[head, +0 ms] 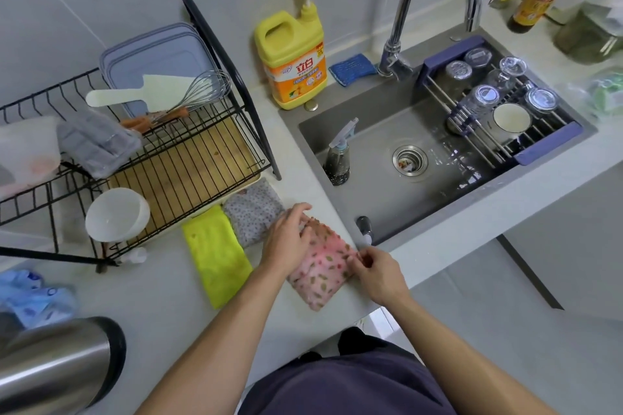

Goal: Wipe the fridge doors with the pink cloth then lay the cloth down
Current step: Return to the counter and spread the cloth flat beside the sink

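The pink cloth, printed with small leaves, lies folded on the white counter beside the sink's near-left corner. My left hand rests on its far end with fingers bent over the edge. My right hand pinches the cloth's right edge with thumb and fingers. No fridge doors are in view.
A yellow-green cloth and a grey dotted cloth lie just left of the pink one. A black dish rack stands at left, with a white bowl. The grey sink holds a spray bottle. Yellow detergent stands behind. A steel kettle sits near left.
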